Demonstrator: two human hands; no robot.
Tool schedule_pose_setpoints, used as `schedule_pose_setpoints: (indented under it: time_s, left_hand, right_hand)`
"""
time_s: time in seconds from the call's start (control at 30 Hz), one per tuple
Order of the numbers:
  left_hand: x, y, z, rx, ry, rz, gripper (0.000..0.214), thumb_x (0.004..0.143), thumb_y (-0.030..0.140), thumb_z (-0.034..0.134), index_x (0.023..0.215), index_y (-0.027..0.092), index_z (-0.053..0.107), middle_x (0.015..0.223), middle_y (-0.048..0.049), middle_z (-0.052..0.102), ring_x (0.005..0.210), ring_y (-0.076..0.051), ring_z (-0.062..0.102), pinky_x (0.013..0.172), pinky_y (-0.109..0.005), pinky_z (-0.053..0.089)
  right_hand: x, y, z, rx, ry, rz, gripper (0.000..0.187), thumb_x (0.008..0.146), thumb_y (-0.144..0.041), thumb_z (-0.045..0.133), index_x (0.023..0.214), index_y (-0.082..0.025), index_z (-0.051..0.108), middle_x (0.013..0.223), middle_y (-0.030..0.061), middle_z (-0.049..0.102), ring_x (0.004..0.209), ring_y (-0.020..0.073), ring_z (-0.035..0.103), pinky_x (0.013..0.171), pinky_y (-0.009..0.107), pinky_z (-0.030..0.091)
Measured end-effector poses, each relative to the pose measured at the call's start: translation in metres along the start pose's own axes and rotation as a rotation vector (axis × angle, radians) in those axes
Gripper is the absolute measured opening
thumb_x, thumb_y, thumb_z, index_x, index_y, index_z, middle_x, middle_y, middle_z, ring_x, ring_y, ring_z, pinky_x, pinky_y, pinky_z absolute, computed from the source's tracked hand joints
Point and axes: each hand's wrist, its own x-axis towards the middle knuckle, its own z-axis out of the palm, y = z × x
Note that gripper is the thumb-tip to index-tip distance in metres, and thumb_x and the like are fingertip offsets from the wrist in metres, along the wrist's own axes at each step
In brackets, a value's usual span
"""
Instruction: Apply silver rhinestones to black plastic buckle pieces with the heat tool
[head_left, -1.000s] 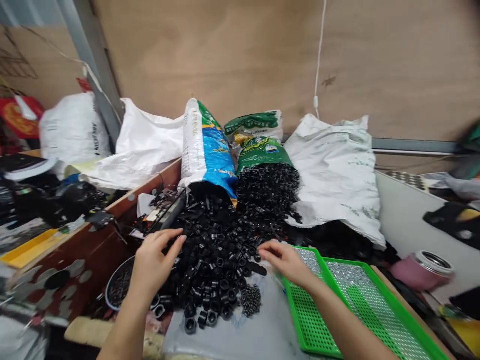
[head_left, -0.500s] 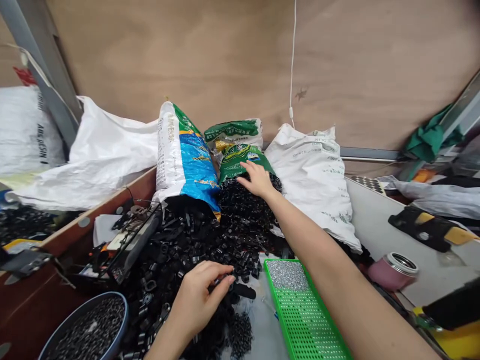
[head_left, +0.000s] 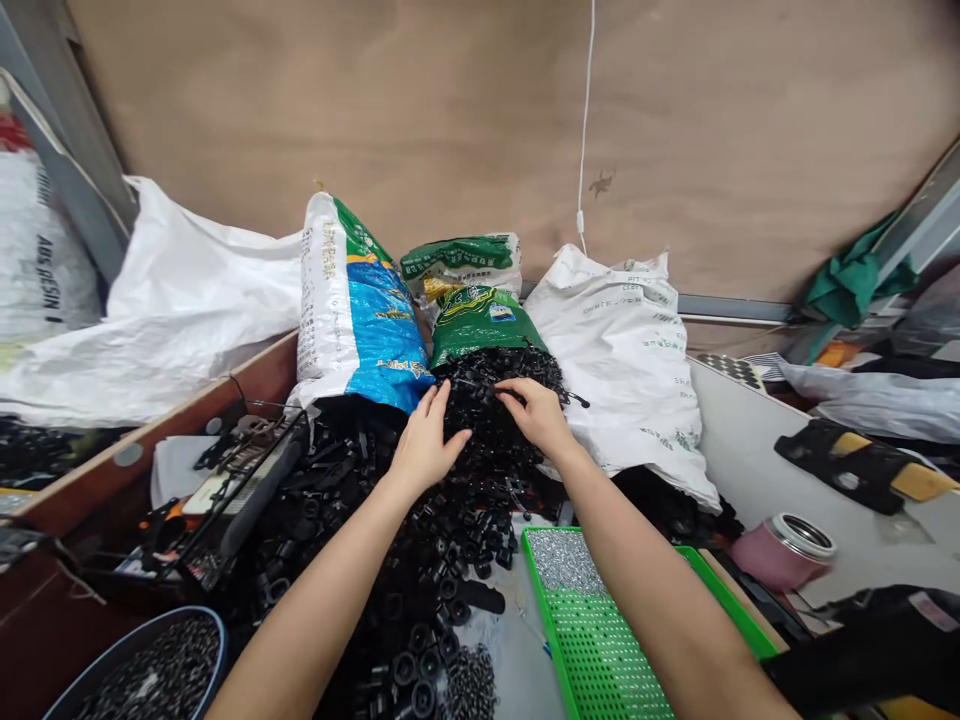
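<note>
Both my hands reach into a heap of small black plastic rings (head_left: 495,400) spilling from a green sack (head_left: 476,315). My left hand (head_left: 426,440) lies on the left side of the heap with fingers stretched out and apart. My right hand (head_left: 535,410) rests on the right side, fingers curled down into the rings; what they grip, if anything, is hidden. A bigger pile of black parts (head_left: 420,560) spreads below, toward me, out of a blue and white sack (head_left: 352,310).
A green perforated tray (head_left: 592,640) holding small silvery bits lies at the lower right. A dark bowl of small parts (head_left: 142,670) sits lower left. White sacks (head_left: 630,350) flank the heap. A pink cup (head_left: 780,550) stands on the right. Black tools lie at left.
My left hand left the lower pile and moved up to the heap at the green sack. My right hand slid down a little from the sack's mouth onto the rings.
</note>
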Motion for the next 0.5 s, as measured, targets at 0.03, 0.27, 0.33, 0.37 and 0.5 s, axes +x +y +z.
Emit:
schedule_pose_setpoints:
  time_s: [0.03,0.27,0.33,0.37,0.5]
  left_hand:
    - [0.015,0.0,0.006,0.006,0.004,0.006,0.083,0.085,0.025,0.074,0.159,0.025,0.038,0.166,-0.0187,0.036,0.151,-0.04,0.038,0.117,-0.057,0.04]
    - [0.077,0.01,0.036,-0.024,-0.018,0.096,0.078,0.078,0.015,0.079,0.15,0.024,0.05,0.154,-0.0158,0.055,0.142,-0.037,0.05,0.116,-0.052,0.041]
    - [0.084,0.013,0.037,-0.04,0.035,0.073,0.052,0.087,0.014,0.069,0.137,0.021,0.06,0.136,-0.0156,0.068,0.127,-0.034,0.063,0.108,-0.049,0.047]
    - [0.087,0.014,0.035,-0.05,0.068,0.062,0.039,0.091,0.015,0.063,0.13,0.02,0.064,0.126,-0.0148,0.073,0.118,-0.032,0.068,0.103,-0.046,0.05]
    - [0.091,0.015,0.02,-0.108,0.195,0.043,0.02,0.1,0.024,0.055,0.116,0.021,0.066,0.107,-0.0088,0.077,0.1,-0.025,0.073,0.09,-0.036,0.054]
  right_hand:
    - [0.005,0.002,0.0,0.012,0.033,0.025,0.026,0.099,-0.032,0.053,0.112,-0.023,0.074,0.114,0.0088,0.077,0.105,0.0255,0.07,0.095,0.04,0.054]
    - [0.028,0.029,0.0,-0.03,0.11,0.228,0.03,0.099,-0.037,0.053,0.098,-0.02,0.077,0.091,0.0098,0.079,0.083,0.0257,0.071,0.076,0.036,0.052]
    - [0.035,0.03,-0.004,-0.049,0.101,0.225,0.024,0.097,-0.034,0.056,0.091,-0.021,0.076,0.087,0.008,0.079,0.083,0.0256,0.069,0.077,0.036,0.05]
    - [0.038,0.028,-0.006,-0.058,0.11,0.211,0.024,0.098,-0.033,0.056,0.092,-0.022,0.076,0.09,0.0078,0.079,0.087,0.0261,0.068,0.08,0.037,0.05]
    - [0.046,0.011,-0.017,-0.077,0.15,0.097,0.026,0.101,-0.036,0.053,0.104,-0.023,0.075,0.11,0.0102,0.077,0.112,0.0301,0.062,0.096,0.043,0.044]
